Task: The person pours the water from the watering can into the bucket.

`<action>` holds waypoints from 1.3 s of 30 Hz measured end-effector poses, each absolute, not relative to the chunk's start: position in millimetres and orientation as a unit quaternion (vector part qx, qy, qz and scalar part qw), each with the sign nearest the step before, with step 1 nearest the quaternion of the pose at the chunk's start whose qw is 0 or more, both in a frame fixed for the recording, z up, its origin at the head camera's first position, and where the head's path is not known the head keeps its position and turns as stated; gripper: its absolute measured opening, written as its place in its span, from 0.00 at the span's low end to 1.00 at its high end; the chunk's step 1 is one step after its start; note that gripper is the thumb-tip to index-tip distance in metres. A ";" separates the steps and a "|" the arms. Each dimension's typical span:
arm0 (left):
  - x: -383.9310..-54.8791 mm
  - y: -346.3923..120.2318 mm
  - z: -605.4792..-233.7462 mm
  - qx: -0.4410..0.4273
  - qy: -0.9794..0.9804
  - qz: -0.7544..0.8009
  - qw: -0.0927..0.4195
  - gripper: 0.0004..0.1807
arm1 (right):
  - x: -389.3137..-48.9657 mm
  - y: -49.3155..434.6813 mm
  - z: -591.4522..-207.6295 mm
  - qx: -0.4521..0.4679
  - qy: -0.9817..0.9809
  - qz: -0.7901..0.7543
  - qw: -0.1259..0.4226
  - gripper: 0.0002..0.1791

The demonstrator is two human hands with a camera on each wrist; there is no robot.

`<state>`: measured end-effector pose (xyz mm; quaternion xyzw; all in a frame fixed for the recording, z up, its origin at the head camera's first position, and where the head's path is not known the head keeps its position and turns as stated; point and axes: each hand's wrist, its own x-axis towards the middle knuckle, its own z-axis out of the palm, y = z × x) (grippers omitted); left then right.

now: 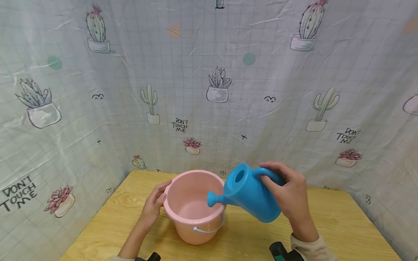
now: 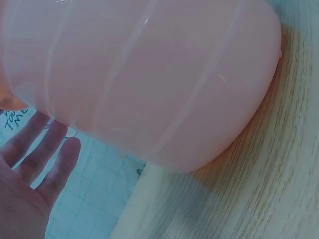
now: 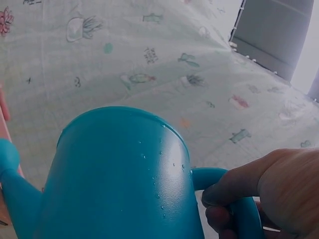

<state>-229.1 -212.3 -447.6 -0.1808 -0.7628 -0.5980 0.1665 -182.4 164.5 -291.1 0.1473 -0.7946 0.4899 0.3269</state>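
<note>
A pink bucket (image 1: 196,226) stands upright on the wooden table, its thin white handle hanging at the front. My left hand (image 1: 154,203) rests against the left of its rim; in the left wrist view the extended fingers (image 2: 55,172) lie along the bucket's outer wall. With my right hand (image 1: 290,188) I grip the loop handle (image 3: 212,178) of a blue watering can (image 1: 253,195). The can tilts left, and its spout head (image 1: 213,199) hangs over the bucket's opening. Droplets dot the can's side in the right wrist view. No stream shows from the spout.
The yellow wood-grain table (image 1: 326,224) reaches out on both sides of the bucket. Behind it hangs a pale cloth backdrop (image 1: 196,54) printed with potted cacti. Dark wrist-worn devices show at the bottom edge of the head view.
</note>
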 end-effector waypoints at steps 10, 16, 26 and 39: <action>-229.0 -212.2 -448.3 -0.189 -0.760 -0.598 0.174 0.22 | -183.2 166.7 -293.7 0.149 -0.793 0.493 0.326 0.13; -227.9 -213.2 -448.8 -0.191 -0.760 -0.595 0.177 0.22 | -182.5 167.0 -294.7 0.144 -0.799 0.488 0.320 0.13; -227.0 -211.5 -446.0 -0.197 -0.756 -0.600 0.176 0.22 | -182.3 166.1 -290.7 0.155 -0.800 0.481 0.324 0.13; -233.0 -214.2 -444.1 -0.195 -0.764 -0.591 0.171 0.23 | -186.5 162.5 -289.3 0.166 -0.800 0.479 0.322 0.13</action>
